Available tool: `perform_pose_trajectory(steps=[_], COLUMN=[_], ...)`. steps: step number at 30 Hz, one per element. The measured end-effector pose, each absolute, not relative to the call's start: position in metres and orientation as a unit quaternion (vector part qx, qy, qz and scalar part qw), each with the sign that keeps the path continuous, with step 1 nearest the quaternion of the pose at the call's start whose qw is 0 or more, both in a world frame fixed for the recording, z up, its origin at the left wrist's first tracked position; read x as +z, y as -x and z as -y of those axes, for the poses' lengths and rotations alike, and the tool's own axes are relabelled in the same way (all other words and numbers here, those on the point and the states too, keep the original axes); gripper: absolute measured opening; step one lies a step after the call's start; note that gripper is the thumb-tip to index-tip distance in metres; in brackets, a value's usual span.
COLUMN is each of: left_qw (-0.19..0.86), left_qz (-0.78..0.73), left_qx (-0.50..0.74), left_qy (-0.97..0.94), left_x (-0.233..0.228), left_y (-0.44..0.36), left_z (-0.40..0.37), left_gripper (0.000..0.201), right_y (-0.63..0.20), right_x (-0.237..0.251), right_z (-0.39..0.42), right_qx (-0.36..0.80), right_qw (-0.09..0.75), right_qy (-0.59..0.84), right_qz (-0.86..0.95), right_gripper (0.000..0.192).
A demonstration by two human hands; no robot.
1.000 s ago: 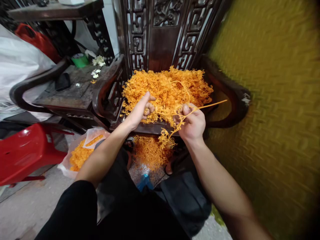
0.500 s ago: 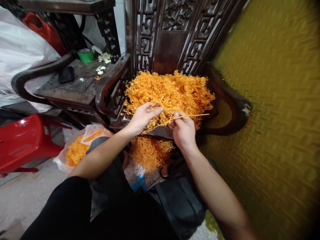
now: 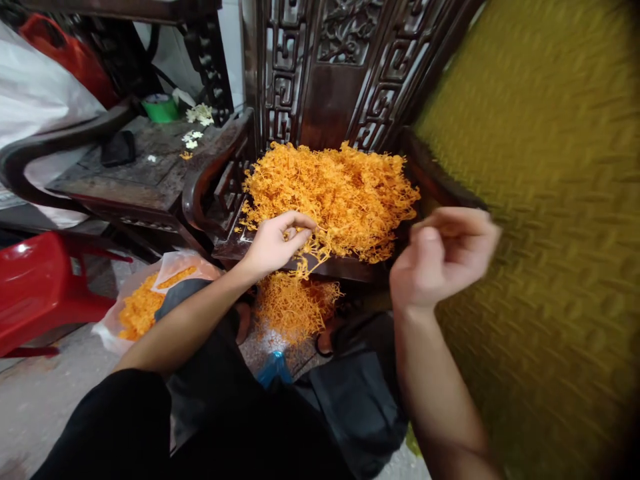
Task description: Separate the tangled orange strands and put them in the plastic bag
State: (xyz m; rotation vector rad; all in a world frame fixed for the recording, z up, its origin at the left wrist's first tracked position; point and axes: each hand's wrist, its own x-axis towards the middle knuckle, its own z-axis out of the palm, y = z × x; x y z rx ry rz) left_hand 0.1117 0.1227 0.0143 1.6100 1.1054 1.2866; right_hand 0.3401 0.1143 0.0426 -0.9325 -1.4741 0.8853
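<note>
My left hand (image 3: 277,243) is closed in a pinch on an orange branching sprig (image 3: 315,252), whose thin stems hang over the seat's front edge. Behind it, a large heap of orange frilly sprigs (image 3: 330,193) covers much of the carved wooden chair's seat. Raised to the right of the heap, my right hand (image 3: 443,257) has its fingers curled in towards the thumb. Whatever it may hold is hidden. Below the seat lies a tangle of bare orange stems (image 3: 297,307) on the floor, between my feet.
A plastic bag (image 3: 107,333) with orange bits sits at my left knee, beside a red plastic stool (image 3: 35,287). A wooden side seat (image 3: 130,183) bears green tape (image 3: 160,108), a dark flat object (image 3: 118,149) and pale flower bits (image 3: 200,115). A yellow textured surface (image 3: 545,200) rises at right.
My right hand has come away from the sprig, moving right and up towards me. My left hand still pinches the sprig, now slightly lower. The camera view has shifted a little.
</note>
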Motion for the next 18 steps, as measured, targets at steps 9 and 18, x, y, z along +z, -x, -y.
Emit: perform_pose_trajectory(steps=[9,18], left_qw=[0.515,0.492], left_qz=[-0.394,-0.460], left_qx=[0.556,0.630], left_qy=[-0.520,-0.386], left_x=[0.016,0.027], left_y=[-0.126,-0.104], left_z=[-0.112,-0.147], left_gripper=[0.025,0.020], right_y=[-0.303,-0.311], right_x=[0.013,0.017], right_z=[-0.106,-0.097], right_qx=[0.247,0.242], right_qw=[0.507,0.659], right_qy=[0.406,0.313], right_qz=[0.719,0.640], right_gripper=[0.025,0.008])
